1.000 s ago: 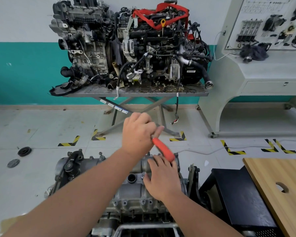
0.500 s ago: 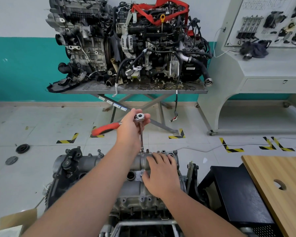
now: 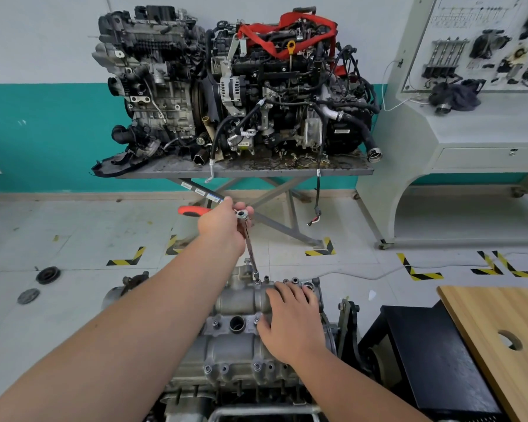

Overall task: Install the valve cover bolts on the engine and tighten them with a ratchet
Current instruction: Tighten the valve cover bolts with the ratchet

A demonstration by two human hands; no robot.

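While the left hand (image 3: 223,223) grips one red-handled ratchet (image 3: 240,219), its extension stands on a bolt (image 3: 257,281) at the valve cover (image 3: 241,303) far edge; the right hand (image 3: 293,324) rests flat, fingers relaxed, on the cover. Two engines (image 3: 235,86) sit on one stand behind.

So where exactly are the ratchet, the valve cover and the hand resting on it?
ratchet (image 3: 191,211), head view, on its orange handle.
valve cover (image 3: 241,300), head view, on its rounded grey top.
right hand (image 3: 291,325), head view, on its back.
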